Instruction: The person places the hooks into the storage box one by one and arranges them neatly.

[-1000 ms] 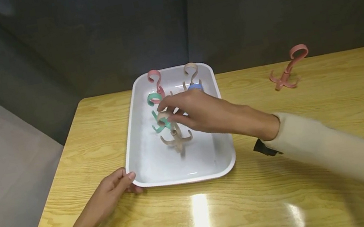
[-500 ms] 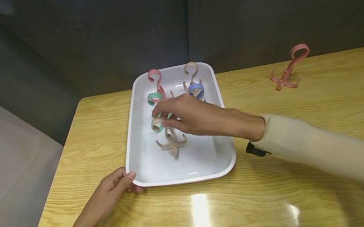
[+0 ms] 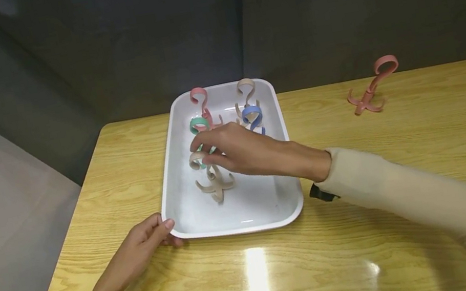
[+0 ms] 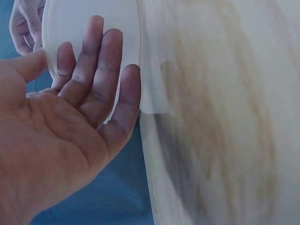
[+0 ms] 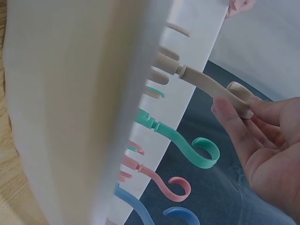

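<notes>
Inside a white plastic tray (image 3: 229, 231), my right hand (image 3: 245, 148) pinches the curled top of a beige four-pronged hanging hook (image 3: 216, 189). Its thumb and fingers close on that curl in the right wrist view, where the beige hook's stem (image 5: 206, 85) shows. My left hand (image 3: 141, 247) holds the tray's near left corner, thumb over the rim and fingers beneath. Behind the held hook stand a green hook (image 3: 197, 122), partly hidden by my right hand, and a pink hook (image 3: 198, 94). A blue hook (image 3: 252, 113) and another beige hook (image 3: 246, 86) stand at the tray's back right.
A darker pink hook (image 3: 367, 98) stands on the wooden table (image 3: 354, 145) at the back right, outside the tray. Dark cloth (image 3: 308, 12) hangs along the table's far edge. Both sleeves carry a black wrist mount.
My right hand has moved left and slightly down within the tray, bringing the beige hook with it. More of the blue hook shows now. The left hand has stayed on the corner.
</notes>
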The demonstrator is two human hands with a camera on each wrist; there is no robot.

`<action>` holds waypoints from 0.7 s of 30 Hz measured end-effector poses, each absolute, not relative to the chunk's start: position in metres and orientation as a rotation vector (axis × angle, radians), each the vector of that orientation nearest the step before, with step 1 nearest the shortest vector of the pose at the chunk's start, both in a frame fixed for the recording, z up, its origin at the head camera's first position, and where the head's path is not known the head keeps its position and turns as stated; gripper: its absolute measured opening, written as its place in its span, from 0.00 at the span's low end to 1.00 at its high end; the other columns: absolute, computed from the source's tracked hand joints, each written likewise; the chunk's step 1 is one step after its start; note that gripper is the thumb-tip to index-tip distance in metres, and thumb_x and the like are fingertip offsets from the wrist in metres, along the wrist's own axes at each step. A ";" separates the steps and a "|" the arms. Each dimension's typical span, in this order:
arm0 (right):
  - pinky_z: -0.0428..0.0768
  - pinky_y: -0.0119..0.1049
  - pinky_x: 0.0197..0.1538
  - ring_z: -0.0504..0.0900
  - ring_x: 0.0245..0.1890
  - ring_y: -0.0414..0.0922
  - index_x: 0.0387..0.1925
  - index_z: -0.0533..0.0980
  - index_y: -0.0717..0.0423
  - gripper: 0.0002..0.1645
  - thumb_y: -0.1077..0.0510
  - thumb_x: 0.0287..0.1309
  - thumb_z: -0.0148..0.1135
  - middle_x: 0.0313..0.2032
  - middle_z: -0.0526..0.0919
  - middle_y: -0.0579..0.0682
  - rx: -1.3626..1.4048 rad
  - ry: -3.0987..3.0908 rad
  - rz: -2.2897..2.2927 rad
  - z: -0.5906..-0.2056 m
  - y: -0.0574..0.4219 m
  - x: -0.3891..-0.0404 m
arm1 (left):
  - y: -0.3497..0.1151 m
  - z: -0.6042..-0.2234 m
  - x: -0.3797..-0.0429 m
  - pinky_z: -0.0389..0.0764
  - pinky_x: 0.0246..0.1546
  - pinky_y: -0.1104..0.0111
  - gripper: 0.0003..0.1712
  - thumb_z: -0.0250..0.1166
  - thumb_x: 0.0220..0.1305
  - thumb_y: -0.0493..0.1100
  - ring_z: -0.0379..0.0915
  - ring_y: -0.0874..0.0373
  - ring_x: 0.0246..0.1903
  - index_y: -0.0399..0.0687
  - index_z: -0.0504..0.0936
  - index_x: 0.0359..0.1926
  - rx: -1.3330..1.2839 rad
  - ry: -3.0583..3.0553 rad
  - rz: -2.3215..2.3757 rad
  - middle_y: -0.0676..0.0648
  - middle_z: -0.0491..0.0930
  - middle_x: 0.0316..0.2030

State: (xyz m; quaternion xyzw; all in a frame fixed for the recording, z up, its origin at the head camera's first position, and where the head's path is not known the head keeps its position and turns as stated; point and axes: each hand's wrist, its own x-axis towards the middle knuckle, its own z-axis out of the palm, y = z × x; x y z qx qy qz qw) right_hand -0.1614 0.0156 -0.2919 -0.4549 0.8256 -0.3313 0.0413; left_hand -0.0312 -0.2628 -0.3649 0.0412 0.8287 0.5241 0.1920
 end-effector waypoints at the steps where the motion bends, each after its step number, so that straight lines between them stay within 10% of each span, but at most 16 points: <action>1: 0.81 0.36 0.50 0.87 0.46 0.42 0.53 0.82 0.59 0.13 0.63 0.69 0.68 0.44 0.90 0.51 -1.388 2.527 -1.015 -0.292 0.015 -0.162 | -0.263 -0.365 -0.031 0.79 0.53 0.64 0.20 0.51 0.84 0.48 0.85 0.51 0.44 0.32 0.77 0.52 0.117 2.324 1.474 0.44 0.88 0.37; 21: 0.83 0.37 0.51 0.87 0.46 0.42 0.57 0.80 0.59 0.17 0.62 0.70 0.67 0.47 0.89 0.52 -1.333 2.504 -0.981 -0.294 0.015 -0.158 | -0.263 -0.366 -0.031 0.79 0.52 0.67 0.22 0.51 0.84 0.50 0.86 0.50 0.44 0.31 0.77 0.51 0.125 2.325 1.473 0.43 0.88 0.37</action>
